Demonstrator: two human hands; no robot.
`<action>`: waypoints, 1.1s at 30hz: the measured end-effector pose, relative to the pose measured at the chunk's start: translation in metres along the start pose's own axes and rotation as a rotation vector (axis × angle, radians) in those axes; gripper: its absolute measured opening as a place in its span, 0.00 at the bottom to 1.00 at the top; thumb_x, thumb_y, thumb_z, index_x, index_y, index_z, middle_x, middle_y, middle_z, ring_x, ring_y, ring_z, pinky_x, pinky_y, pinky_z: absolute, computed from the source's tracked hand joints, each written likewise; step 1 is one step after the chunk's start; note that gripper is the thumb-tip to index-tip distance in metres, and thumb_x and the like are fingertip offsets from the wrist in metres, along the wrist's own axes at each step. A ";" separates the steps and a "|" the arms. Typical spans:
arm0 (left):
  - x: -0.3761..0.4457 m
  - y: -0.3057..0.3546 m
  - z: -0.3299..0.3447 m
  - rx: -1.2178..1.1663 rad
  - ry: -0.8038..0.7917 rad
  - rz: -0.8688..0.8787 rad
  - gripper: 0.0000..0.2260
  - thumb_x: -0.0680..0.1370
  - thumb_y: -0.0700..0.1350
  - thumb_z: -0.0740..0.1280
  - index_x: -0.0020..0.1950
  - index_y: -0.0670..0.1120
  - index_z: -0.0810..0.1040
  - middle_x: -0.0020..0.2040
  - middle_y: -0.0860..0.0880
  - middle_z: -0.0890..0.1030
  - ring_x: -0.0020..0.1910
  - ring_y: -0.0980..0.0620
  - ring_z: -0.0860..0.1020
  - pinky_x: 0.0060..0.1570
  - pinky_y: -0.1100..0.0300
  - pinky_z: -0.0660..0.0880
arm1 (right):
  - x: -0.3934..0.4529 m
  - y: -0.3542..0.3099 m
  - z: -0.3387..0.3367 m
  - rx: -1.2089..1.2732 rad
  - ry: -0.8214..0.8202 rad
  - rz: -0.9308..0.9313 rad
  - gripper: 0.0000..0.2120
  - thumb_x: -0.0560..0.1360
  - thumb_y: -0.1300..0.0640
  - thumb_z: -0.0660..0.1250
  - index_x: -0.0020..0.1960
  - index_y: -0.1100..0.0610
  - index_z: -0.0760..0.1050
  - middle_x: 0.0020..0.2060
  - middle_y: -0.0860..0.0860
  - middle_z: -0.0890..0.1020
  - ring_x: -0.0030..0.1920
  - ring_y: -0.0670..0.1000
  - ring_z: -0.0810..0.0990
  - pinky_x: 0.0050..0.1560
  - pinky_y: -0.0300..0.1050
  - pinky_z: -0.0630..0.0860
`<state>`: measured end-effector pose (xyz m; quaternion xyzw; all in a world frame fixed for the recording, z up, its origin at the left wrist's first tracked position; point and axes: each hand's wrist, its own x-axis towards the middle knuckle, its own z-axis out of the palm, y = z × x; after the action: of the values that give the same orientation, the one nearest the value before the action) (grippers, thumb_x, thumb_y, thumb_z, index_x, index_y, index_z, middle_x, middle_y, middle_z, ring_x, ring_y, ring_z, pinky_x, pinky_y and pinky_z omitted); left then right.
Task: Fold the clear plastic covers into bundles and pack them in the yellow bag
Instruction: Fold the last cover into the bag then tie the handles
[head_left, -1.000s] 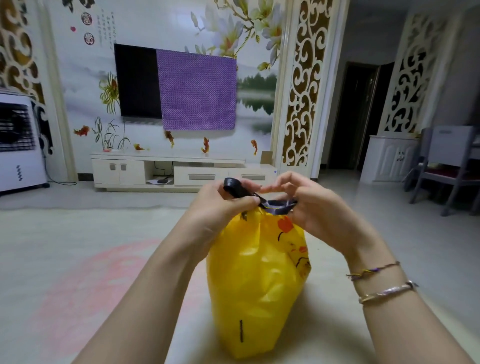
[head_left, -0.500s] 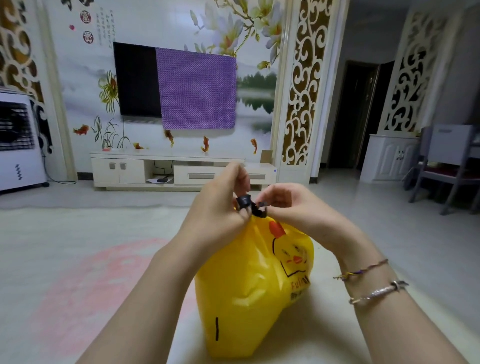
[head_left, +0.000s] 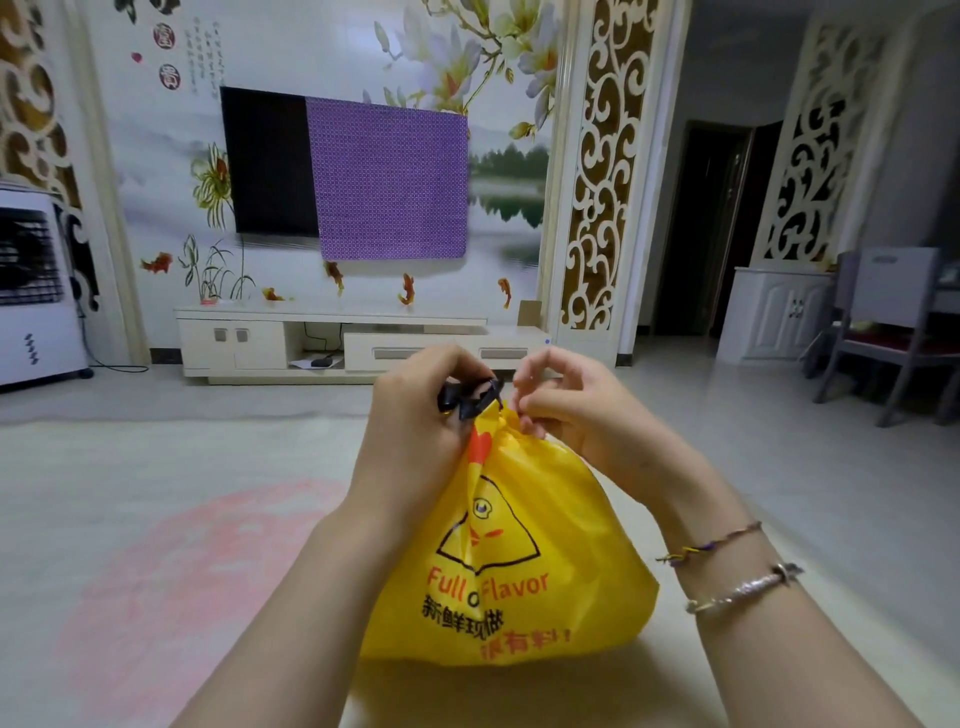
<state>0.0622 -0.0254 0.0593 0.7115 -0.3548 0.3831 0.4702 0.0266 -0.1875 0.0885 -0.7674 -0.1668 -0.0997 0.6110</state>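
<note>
A bulging yellow bag (head_left: 524, 566) with a chick print and the words "Full of Flavor" stands on the pale surface in front of me. Its mouth is gathered shut by a black drawstring (head_left: 470, 397) at the top. My left hand (head_left: 421, 431) grips the bag's neck, with the black drawstring looped round its fingers. My right hand (head_left: 566, 400) pinches the gathered yellow plastic just right of the drawstring. No clear plastic covers show; the bag's contents are hidden.
A pale mat with a faint pink round patch (head_left: 171, 587) lies under the bag. Beyond it stand a white TV cabinet (head_left: 332, 343), a wall TV half covered by purple cloth (head_left: 389, 182), a white air cooler (head_left: 36, 291) at left and a chair (head_left: 893, 332) at right.
The bag has turned, so its printed front now faces me, and it has settled wider. My hands have drawn the black drawstring tight at the neck and come closer together.
</note>
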 end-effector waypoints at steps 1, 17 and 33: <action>-0.001 0.000 0.000 -0.026 0.008 0.013 0.08 0.69 0.33 0.71 0.43 0.44 0.80 0.41 0.51 0.81 0.41 0.53 0.80 0.40 0.55 0.78 | 0.000 0.001 -0.003 0.029 0.004 0.019 0.06 0.75 0.69 0.65 0.49 0.61 0.75 0.32 0.51 0.80 0.34 0.49 0.75 0.35 0.39 0.73; 0.007 0.009 -0.002 -0.035 -0.065 0.011 0.06 0.70 0.39 0.72 0.44 0.47 0.84 0.42 0.52 0.80 0.44 0.56 0.77 0.41 0.65 0.74 | 0.001 0.003 -0.011 0.017 0.107 0.147 0.03 0.74 0.61 0.70 0.44 0.61 0.81 0.37 0.55 0.81 0.36 0.47 0.78 0.31 0.37 0.70; 0.010 0.006 -0.007 -0.161 -0.130 -0.419 0.12 0.72 0.44 0.75 0.31 0.46 0.76 0.25 0.54 0.69 0.25 0.58 0.63 0.27 0.64 0.57 | 0.001 0.005 -0.002 -0.699 0.472 -0.024 0.09 0.74 0.61 0.68 0.38 0.50 0.74 0.36 0.47 0.78 0.41 0.50 0.80 0.44 0.53 0.82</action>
<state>0.0604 -0.0220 0.0718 0.7530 -0.2584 0.2008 0.5709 0.0294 -0.1908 0.0845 -0.8826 0.0129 -0.3303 0.3342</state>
